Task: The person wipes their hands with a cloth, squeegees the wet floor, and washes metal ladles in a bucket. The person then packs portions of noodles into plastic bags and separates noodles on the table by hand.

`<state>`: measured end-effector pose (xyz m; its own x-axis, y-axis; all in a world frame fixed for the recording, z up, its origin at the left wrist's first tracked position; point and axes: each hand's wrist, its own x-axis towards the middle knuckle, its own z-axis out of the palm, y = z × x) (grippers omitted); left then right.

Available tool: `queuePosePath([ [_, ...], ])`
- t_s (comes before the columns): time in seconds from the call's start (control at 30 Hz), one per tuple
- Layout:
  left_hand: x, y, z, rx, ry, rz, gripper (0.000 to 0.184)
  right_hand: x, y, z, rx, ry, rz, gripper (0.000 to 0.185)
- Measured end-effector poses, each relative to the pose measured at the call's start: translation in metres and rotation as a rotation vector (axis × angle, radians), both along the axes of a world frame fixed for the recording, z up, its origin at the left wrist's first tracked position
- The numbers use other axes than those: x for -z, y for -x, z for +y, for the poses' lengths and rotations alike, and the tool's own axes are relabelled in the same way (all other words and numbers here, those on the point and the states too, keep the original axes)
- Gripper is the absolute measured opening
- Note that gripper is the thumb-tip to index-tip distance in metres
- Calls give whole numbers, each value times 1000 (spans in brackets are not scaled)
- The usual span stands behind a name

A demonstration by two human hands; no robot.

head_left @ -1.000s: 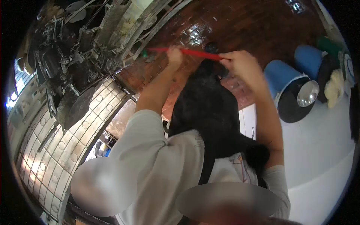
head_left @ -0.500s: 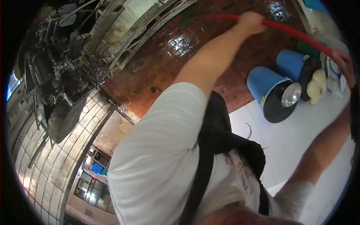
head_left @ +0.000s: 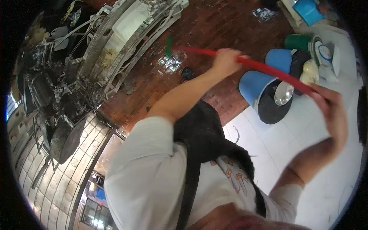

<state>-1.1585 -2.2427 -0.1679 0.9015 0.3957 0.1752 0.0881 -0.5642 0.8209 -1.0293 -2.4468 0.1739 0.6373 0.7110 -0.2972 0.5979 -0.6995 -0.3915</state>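
My left hand (head_left: 228, 63) is wrapped around the middle of a long red pole (head_left: 268, 70). Nearer its right-hand end, my right hand (head_left: 331, 101) grips the same pole. At the far left the pole runs to a small green end (head_left: 168, 46), blurred, over the wet red brick floor (head_left: 214, 27); its exact kind cannot be made out. Beneath the pole stands a blue bucket (head_left: 255, 86) with a dark top, and a shiny metal bowl (head_left: 284, 93) rests on it.
Another blue bucket (head_left: 278, 59), a green bucket (head_left: 297, 42) and a pale yellow bundle (head_left: 309, 73) stand close to my right hand. Grimy machinery (head_left: 57, 88) fills the left side. White tiles (head_left: 268, 153) border the brick floor. A bright blue container (head_left: 308, 12) sits at the upper right.
Both hands have moved left with the red pole, and my right hand has come in from the edge. The green end now lies lower and farther left. My view has shifted slightly.
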Motion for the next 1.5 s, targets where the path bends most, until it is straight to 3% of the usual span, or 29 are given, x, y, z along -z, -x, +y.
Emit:
queuePosePath([
  [0.07, -7, -85, -18, 60, 129, -73, 40, -51, -30, 23, -37, 232, -131, 28],
  [0.13, 8, -164, -10, 71, 158, -89, 34, -85, -54, 101, -286, 485, -213, 31],
  [0.23, 23, -229, 49, 62, 164, 2, 36, -12, -179, 116, -53, 198, -344, 32],
  [0.33, 26, -225, 99, -9, 81, -16, 40, -10, -234, 171, -143, 244, -339, 36],
  [0.4, 41, -195, 125, -13, -17, 5, 40, -15, -222, 198, -223, 323, -337, 35],
  [0.47, 52, -133, 142, -25, -30, 75, 36, -1, -146, 227, -187, 372, -270, 32],
  [0.53, 83, -49, 148, -123, -106, 81, 24, 33, -108, 236, -445, 343, 45, 27],
  [0.57, 97, 5, 151, -140, -110, 163, 22, 56, -61, 233, -425, 203, 102, 22],
  [0.63, 157, 111, 155, -264, -95, 304, 31, 127, 8, 232, -390, 255, 251, 24],
  [0.7, 171, 210, 166, -375, -111, 414, 36, 224, 77, 219, -394, 130, 275, 29],
  [0.73, 210, 263, 175, -247, -182, 502, 34, 244, 114, 217, -366, 160, 386, 31],
  [0.77, 224, 303, 180, -188, -91, 679, 34, 270, 148, 207, -463, 94, 328, 31],
  [0.8, 239, 316, 168, -242, 77, 578, 35, 284, 171, 197, -552, 24, 263, 32],
  [0.83, 227, 316, 160, -251, 79, 545, 34, 269, 169, 190, -425, 61, 372, 32],
  [0.9, 156, 280, 149, -218, 8, 517, 32, 210, 143, 177, -190, 149, 604, 34],
  [0.93, 121, 247, 131, -182, 17, 499, 31, 174, 122, 164, -222, 86, 484, 36],
  [1.0, 68, 170, 89, -74, 65, 441, 25, 76, 86, 150, -174, 249, 293, 30],
  [1.07, 42, 101, 59, 43, 102, 259, 21, 14, 58, 126, -93, 323, 179, 28],
  [1.1, 42, 70, 46, 128, 139, 280, 23, 8, 39, 100, -97, 197, 193, 27],
  [1.13, 43, 62, 46, 113, 143, 254, 23, 7, 27, 82, -100, 74, 213, 27],
  [1.23, 63, 92, 54, 31, 94, 253, 25, 32, 48, 120, -109, 200, 264, 27],
  [1.3, 93, 179, 79, -144, 68, 405, 29, 87, 106, 151, -170, 285, 323, 26],
  [1.33, 119, 231, 94, -116, 17, 464, 35, 146, 127, 142, -299, 276, 229, 24],
  [1.4, 188, 345, 115, -269, -54, 497, 41, 211, 229, 158, -225, 286, 393, 28],
  [1.47, 215, 425, 99, -282, -125, 509, 39, 241, 303, 139, -421, 170, 292, 32],
  [1.5, 222, 443, 107, -276, -180, 499, 39, 240, 313, 136, -370, 149, 292, 32],
])
